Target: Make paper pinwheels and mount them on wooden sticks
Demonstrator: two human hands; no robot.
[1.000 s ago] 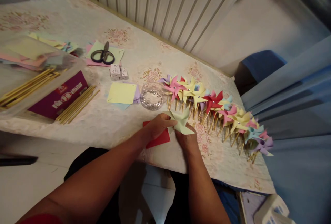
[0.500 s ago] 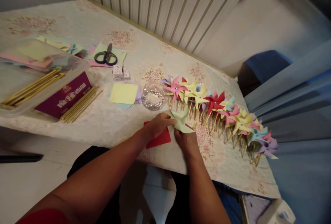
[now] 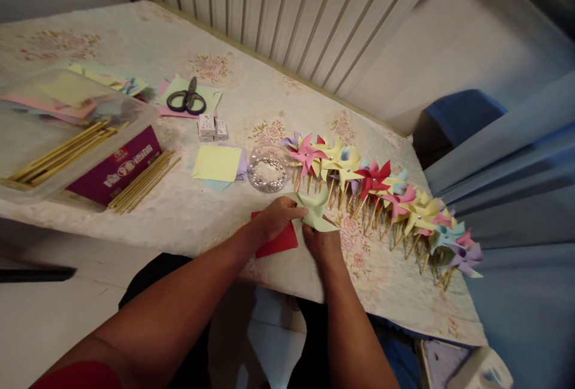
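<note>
Both hands meet at the table's near edge on a pale green paper pinwheel (image 3: 314, 209). My left hand (image 3: 275, 220) pinches its left side with closed fingers. My right hand (image 3: 321, 244) grips it from below, fingers curled. A red paper square (image 3: 279, 241) lies flat under my left hand. Just beyond, a long row of finished coloured pinwheels on wooden sticks (image 3: 381, 188) runs toward the right edge. A clear round dish of beads (image 3: 268, 169) sits to the left of that row.
A yellow paper square (image 3: 216, 163), small white boxes (image 3: 211, 127) and black scissors (image 3: 186, 99) lie mid-table. At left, a clear plastic bin (image 3: 54, 137) holds wooden sticks and coloured paper; more sticks (image 3: 144, 182) rest on a purple box (image 3: 114, 167). A radiator (image 3: 278, 5) stands behind.
The hands and the green pinwheel stay in nearly the same place. The view has shifted slightly, with the table objects sliding a little down and right in the picture.
</note>
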